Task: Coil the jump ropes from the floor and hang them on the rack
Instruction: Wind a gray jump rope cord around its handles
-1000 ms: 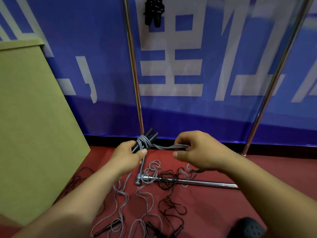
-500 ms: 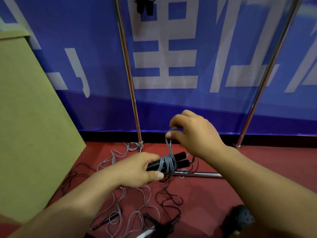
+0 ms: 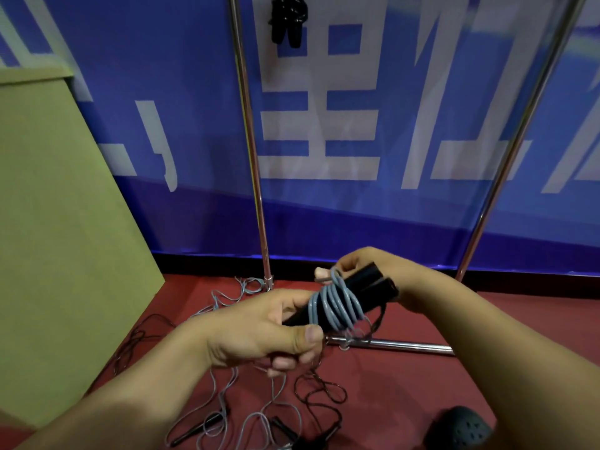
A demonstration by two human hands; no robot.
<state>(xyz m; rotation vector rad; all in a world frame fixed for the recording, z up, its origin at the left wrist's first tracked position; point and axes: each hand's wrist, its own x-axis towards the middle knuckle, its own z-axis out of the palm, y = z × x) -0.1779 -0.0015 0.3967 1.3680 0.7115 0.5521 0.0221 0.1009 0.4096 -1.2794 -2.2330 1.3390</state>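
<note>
The left hand (image 3: 259, 329) is clamped round the near ends of two black handles (image 3: 367, 289), thumb pressed on top, holding them side by side above the red floor (image 3: 422, 394). Grey rope (image 3: 334, 303) is wound in several turns round their middle. The right hand (image 3: 373, 271) pinches the rope's loose end just behind the handles. Below lie more grey and black jump ropes (image 3: 259, 417), tangled over the rack's base bar (image 3: 406, 345). A coiled black rope (image 3: 287, 17) hangs between the rack's uprights (image 3: 250, 141). A green board (image 3: 58, 222) leans close on the left.
</note>
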